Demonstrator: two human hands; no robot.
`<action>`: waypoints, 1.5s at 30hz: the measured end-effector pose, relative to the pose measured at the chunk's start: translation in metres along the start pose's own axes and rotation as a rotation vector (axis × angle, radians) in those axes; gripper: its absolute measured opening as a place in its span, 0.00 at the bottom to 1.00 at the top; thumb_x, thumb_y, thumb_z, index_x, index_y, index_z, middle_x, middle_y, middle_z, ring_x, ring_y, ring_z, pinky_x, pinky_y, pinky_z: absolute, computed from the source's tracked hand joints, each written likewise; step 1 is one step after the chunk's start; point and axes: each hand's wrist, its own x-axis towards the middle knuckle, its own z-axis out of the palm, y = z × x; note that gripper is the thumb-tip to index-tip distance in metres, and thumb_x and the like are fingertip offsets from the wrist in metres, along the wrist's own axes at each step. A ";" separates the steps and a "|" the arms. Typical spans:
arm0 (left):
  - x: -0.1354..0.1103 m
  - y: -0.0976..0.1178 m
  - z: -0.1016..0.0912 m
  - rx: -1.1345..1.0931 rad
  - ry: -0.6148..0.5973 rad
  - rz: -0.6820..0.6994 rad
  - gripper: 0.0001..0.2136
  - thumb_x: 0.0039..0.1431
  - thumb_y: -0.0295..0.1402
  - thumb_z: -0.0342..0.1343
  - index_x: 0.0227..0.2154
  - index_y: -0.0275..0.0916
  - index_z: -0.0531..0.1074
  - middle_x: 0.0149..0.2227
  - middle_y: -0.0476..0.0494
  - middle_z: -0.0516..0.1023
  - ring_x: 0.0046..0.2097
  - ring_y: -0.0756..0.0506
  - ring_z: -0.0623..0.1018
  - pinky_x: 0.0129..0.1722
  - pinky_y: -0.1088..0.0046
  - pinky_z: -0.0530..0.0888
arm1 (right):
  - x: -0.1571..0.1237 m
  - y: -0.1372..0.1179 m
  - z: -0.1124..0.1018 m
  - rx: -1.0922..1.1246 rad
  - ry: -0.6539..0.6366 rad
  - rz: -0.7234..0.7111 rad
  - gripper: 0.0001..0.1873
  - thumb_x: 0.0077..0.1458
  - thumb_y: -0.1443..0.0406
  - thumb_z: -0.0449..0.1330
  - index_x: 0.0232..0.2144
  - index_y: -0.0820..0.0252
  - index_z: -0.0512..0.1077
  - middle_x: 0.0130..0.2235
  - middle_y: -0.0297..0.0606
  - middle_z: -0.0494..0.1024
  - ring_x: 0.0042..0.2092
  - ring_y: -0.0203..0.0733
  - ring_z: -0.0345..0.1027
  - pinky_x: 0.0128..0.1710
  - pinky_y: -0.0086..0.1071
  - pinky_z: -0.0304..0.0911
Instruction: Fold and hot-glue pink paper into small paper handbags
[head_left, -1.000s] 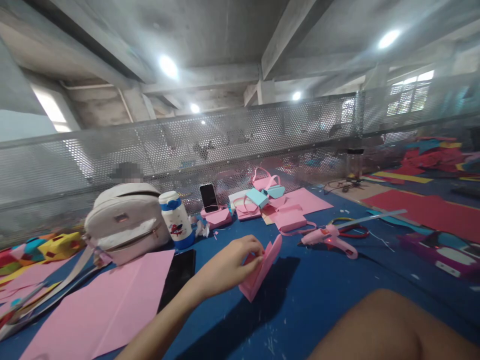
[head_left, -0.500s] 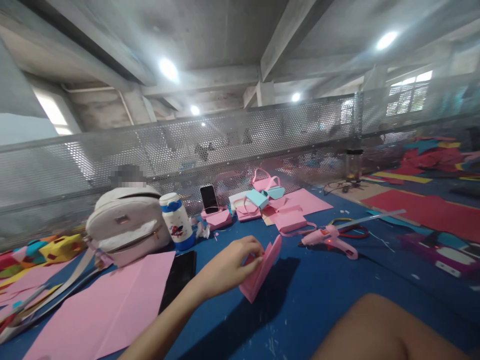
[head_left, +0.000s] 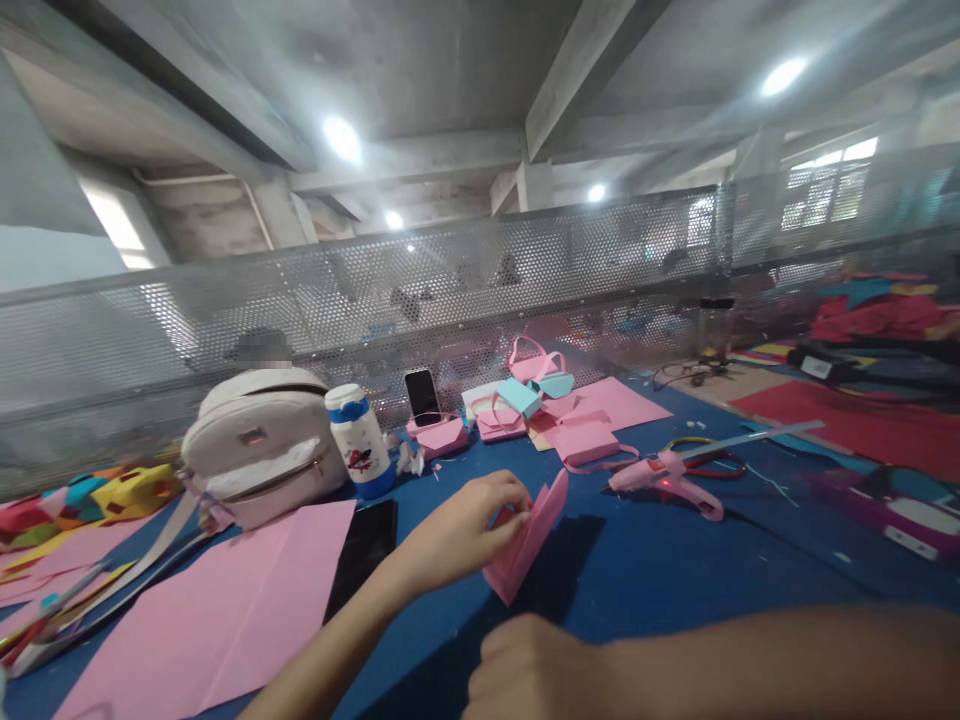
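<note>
Colorful cut pieces (head_left: 105,500): we see these heaped at the far left, beside the backpack.
Large pink sheet (head_left: 217,620): it lies flat in front of the backpack, a crease running down it.
Backpack (head_left: 255,455): pale, upright, its strap trailing leftward.
Black flat device (head_left: 366,540): it lies along the sheet's right edge.
Bottle (head_left: 360,445): white and blue, standing just beside the backpack.
Phone (head_left: 422,395): upright behind a small pink bag (head_left: 440,437).
Left hand (head_left: 476,525): we have thumb and fingers pinched on the folded pink piece.
Folded pink piece (head_left: 534,540): tilted in our left hand, over the blue tabletop (head_left: 637,565); we cannot tell whether its lower corner touches down.
Right hand (head_left: 529,670): blurred, knuckles showing, near the piece's lower corner but apart in view; fingertips are hidden, so we cannot tell whether they are closed or hold anything.
Pink glue gun (head_left: 667,482): on its side, red light showing, clear stick protruding.
Scissors (head_left: 724,465): partly behind the glue gun.
Purple case (head_left: 885,520): at the far right, near a red sheet (head_left: 892,440).
</note>
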 end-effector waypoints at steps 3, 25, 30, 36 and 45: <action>0.001 -0.001 0.001 -0.003 0.007 0.001 0.08 0.65 0.28 0.49 0.35 0.38 0.74 0.41 0.44 0.77 0.41 0.45 0.75 0.45 0.68 0.71 | -0.015 0.019 -0.034 -0.173 0.233 -0.086 0.10 0.68 0.67 0.52 0.35 0.60 0.72 0.28 0.30 0.78 0.29 0.36 0.66 0.28 0.33 0.57; 0.002 -0.006 0.004 -0.007 0.015 -0.011 0.08 0.66 0.30 0.48 0.36 0.38 0.73 0.40 0.44 0.76 0.41 0.45 0.75 0.44 0.69 0.71 | -0.059 0.057 -0.072 -0.210 0.396 0.511 0.17 0.66 0.50 0.51 0.42 0.56 0.69 0.41 0.39 0.77 0.45 0.47 0.67 0.47 0.40 0.57; 0.003 -0.007 0.005 -0.005 0.015 -0.016 0.08 0.65 0.28 0.48 0.35 0.39 0.73 0.40 0.44 0.76 0.42 0.45 0.75 0.45 0.67 0.72 | -0.057 0.056 -0.072 -0.136 0.408 0.587 0.17 0.66 0.50 0.52 0.39 0.56 0.70 0.39 0.38 0.77 0.44 0.46 0.67 0.46 0.40 0.55; 0.002 -0.009 0.004 -0.034 0.044 -0.051 0.06 0.66 0.31 0.49 0.38 0.40 0.71 0.41 0.46 0.77 0.43 0.45 0.75 0.46 0.66 0.71 | -0.058 0.058 -0.073 -0.130 0.432 0.609 0.13 0.66 0.55 0.55 0.34 0.55 0.72 0.35 0.34 0.79 0.41 0.45 0.67 0.47 0.41 0.52; 0.000 -0.011 0.005 -0.041 0.087 -0.135 0.25 0.52 0.37 0.67 0.52 0.41 0.65 0.55 0.39 0.72 0.55 0.37 0.73 0.54 0.56 0.70 | -0.054 0.056 -0.076 -0.136 0.483 0.678 0.10 0.66 0.60 0.57 0.32 0.55 0.72 0.32 0.34 0.78 0.38 0.44 0.68 0.44 0.40 0.56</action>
